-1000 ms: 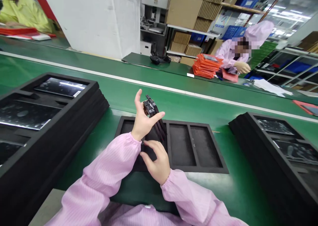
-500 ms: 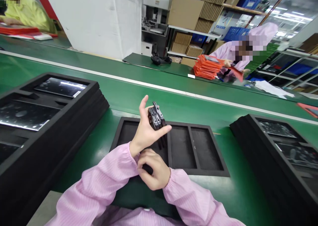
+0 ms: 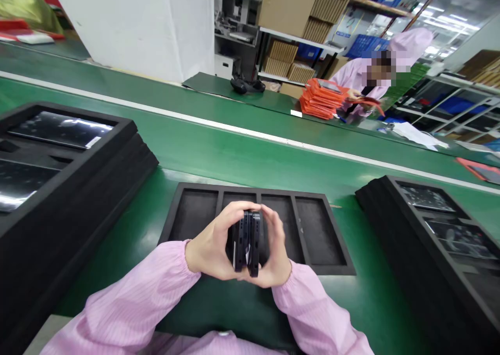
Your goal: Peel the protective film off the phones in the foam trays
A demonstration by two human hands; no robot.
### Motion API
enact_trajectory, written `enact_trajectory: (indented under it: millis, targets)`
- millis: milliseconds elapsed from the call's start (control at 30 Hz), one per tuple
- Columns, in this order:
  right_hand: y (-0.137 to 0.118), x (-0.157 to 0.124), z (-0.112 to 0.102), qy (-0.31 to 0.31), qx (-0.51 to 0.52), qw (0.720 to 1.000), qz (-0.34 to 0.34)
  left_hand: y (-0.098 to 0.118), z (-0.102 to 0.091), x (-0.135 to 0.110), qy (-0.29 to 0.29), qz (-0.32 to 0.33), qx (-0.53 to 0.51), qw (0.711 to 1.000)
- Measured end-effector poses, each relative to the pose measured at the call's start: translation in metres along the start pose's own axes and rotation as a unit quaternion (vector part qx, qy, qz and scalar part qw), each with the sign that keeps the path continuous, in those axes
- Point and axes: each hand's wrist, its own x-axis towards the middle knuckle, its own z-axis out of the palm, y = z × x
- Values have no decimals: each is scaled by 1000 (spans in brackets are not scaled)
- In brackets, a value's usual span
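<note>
A small stack of black smartphones [image 3: 247, 243] stands on edge between my hands, the ends with ports and speaker holes facing me. My left hand [image 3: 214, 243] wraps round its left side, thumb below and fingers over the top. From the right, my right hand [image 3: 276, 248] curves round the same stack, fingertips meeting the left ones at the top. A pale sliver shows in the gap between the phones. Beneath the hands lies a black foam tray [image 3: 321, 230] with rectangular compartments, partly hidden by them.
Stacked black foam trays holding film-covered phones stand at the left [image 3: 117, 141] and right [image 3: 390, 230]. A white line [image 3: 219, 130] runs along the green bench. Across it, a co-worker in pink [image 3: 351, 74] handles red-orange sleeves beside a pile of them [image 3: 318, 100].
My right hand has risen from below my left wrist to the phones' right side. The phones have come lower and turned upright, and my left thumb and fingers have closed round them.
</note>
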Motion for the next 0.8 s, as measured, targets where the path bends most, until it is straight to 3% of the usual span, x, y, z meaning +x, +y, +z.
enact_trajectory:
  millis: [67, 133, 600, 700, 800]
  targets:
    - [8, 8, -2, -108, 36, 993, 33, 0, 3, -4, 11, 20, -8, 1000]
    - [12, 17, -5, -144, 65, 986, 47, 1, 5, -7, 23, 14, -13, 1000]
    - [26, 12, 2, -125, 135, 975, 120, -3, 5, -17, 56, -45, -42, 996]
    - [26, 13, 1, -118, 129, 979, 104, -4, 3, -17, 70, -58, -45, 995]
    - [24, 14, 1, -125, 114, 982, 81, -4, 5, -18, 58, -31, -23, 998]
